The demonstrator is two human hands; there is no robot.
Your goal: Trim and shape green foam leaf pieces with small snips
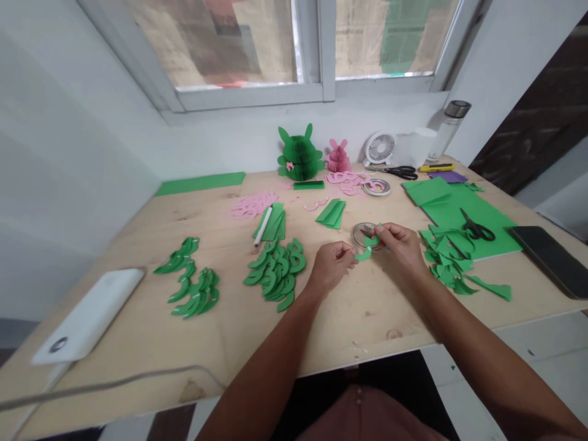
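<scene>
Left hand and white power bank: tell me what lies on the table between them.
In the head view, a large pile of green paper pieces lies nearer the left hand, and a smaller pile nearer the power bank.

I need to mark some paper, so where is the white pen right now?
In the head view, the white pen lies slightly left of centre, on green paper strips, just beyond the pile of green cut-outs.

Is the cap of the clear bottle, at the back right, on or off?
On: the metallic cap sits over the top of the clear bottle.
</scene>
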